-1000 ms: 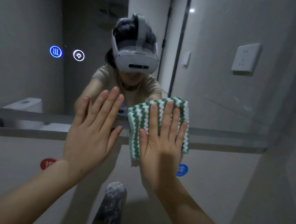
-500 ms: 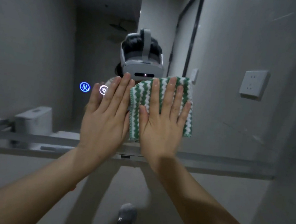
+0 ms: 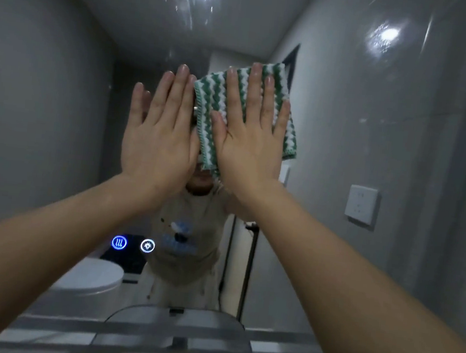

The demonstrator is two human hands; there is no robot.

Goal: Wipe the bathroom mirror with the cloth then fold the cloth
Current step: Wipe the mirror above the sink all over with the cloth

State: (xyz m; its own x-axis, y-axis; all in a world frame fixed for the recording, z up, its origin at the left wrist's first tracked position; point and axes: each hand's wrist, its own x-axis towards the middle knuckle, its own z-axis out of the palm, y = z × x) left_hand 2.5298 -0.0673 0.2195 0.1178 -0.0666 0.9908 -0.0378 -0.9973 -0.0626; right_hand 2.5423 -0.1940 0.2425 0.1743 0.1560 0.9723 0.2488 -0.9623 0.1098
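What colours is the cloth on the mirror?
Green and white wavy stripes on the cloth, seen in the head view.

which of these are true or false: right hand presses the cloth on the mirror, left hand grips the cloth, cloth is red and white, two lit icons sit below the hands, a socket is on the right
1. The right hand presses the cloth flat on the mirror. True.
2. The left hand grips the cloth. False: it lies flat beside the cloth, fingers straight.
3. The cloth is red and white. False: it is green and white.
4. Two lit icons sit below the hands. True.
5. A socket shows on the right. True.
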